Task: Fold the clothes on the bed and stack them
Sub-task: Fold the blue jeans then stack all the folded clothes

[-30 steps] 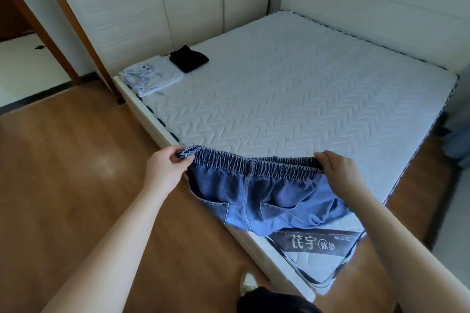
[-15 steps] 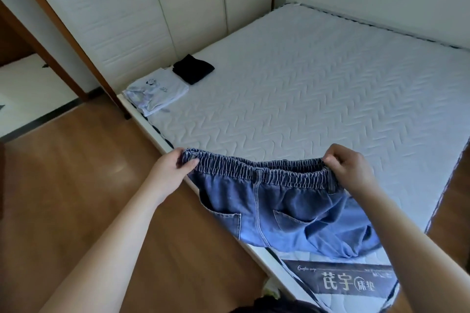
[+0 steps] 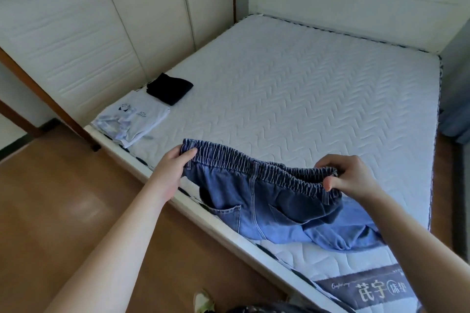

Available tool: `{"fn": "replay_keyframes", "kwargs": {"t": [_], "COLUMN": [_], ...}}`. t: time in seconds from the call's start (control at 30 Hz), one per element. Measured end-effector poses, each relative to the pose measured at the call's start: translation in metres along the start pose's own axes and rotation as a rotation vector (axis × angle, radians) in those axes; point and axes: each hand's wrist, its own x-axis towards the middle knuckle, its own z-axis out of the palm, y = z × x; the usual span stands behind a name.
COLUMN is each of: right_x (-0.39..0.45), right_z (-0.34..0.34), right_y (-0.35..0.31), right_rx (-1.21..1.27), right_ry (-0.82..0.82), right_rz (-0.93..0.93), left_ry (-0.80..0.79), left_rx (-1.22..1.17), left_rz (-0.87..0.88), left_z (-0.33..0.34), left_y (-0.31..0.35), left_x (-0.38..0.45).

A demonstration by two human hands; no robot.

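Blue denim shorts (image 3: pixel 256 206), darker gathered waistband. White zigzag-quilted mattress (image 3: pixel 305 99). On mattress far-left corner: white folded printed shirt (image 3: pixel 132 119), black folded garment (image 3: pixel 170 88). Brown wood floor (image 3: pixel 58 206).

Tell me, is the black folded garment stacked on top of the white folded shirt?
No, the black garment lies on the mattress beside the white shirt, at most touching its far corner.

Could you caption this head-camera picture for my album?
Both hands, left and right, hold denim shorts by the waistband above a mattress.
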Motion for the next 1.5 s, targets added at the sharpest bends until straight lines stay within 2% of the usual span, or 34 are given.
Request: {"fn": "replay_keyframes", "kwargs": {"t": [0.17,0.27,0.43,0.6,0.67,0.77,1.0,1.1,1.2,1.37,1.5], "right_x": [0.017,0.022,0.026,0.054,0.073,0.104,0.169,0.183,0.203,0.234,0.254], "right_z": [0.047,0.064,0.067,0.057,0.056,0.063,0.088,0.088,0.074,0.047,0.024], "right_y": [-0.048,-0.062,-0.067,-0.049,-0.037,-0.019,0.01,0.009,-0.011,-0.075,-0.124], "right_rx": [0.026,0.081,0.161,-0.167,-0.269,-0.343,-0.294,-0.23,-0.184,-0.132,-0.173], "right_ry": [0.219,0.26,0.147,-0.002,-0.012,0.056,0.161,0.268,0.441,0.753,0.913], "right_rz": [0.001,-0.019,-0.009,0.124,0.153,0.21,0.372,0.417,0.385,0.332,0.296], "left_ry": [-0.086,-0.135,-0.217,-0.238,-0.256,-0.281,-0.35,-0.329,-0.336,-0.452,-0.534], "left_rx": [0.02,0.027,0.085,0.063,0.119,0.292,0.671,0.677,0.603,0.411,0.365], "left_rz": [0.003,-0.006,0.021,0.043,0.085,0.178,0.256,0.311,0.334,0.423,0.541], "left_z": [-0.051,-0.067,-0.073,-0.061,-0.059,-0.062,-0.075,-0.064,-0.051,-0.029,-0.014], "left_y": [0.023,0.033,0.05,0.055,0.056,0.062,0.081,0.089,0.112,0.184,0.251], "left_x": [0.039,0.063,0.108,0.16,0.179,0.204,0.262,0.288,0.318,0.361,0.39]}}
